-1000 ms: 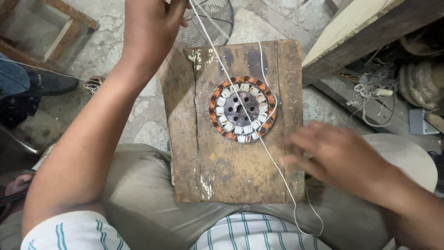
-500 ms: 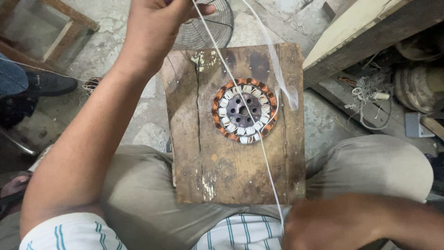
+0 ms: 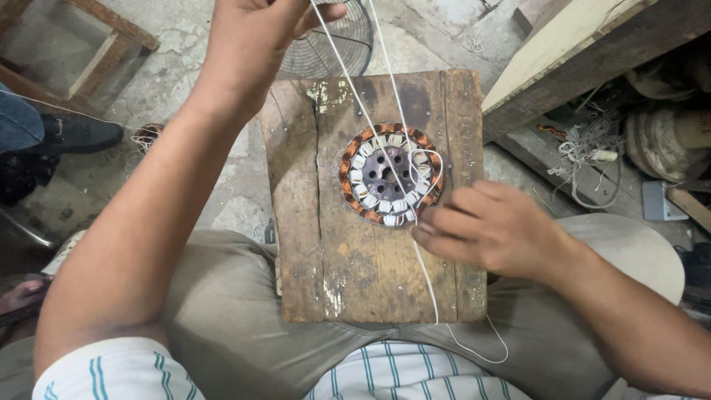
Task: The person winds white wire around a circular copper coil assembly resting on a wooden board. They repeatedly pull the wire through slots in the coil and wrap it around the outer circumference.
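Pulling white cord [image 3: 348,81] taut with our raised left hand [image 3: 252,41], fingers clamped on it. Our right hand [image 3: 492,230] pinches the cord beside the stator [image 3: 390,175], steadying it on the wooden board [image 3: 326,252].

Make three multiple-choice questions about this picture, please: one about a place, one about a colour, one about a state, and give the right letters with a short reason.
1. Where does the round stator lie?
A. on the wooden board
B. on the floor
C. inside the fan guard

2. What colour is the string?
A. red
B. white
C. black

3. How is the string between the two hands?
A. lying slack in a heap
B. cut in pieces
C. pulled tight

Answers:
1 A: it sits on the wooden board across the person's lap.
2 B: the strands look white against the dark wood.
3 C: it runs straight from the raised left hand down to the right hand at the stator's rim.
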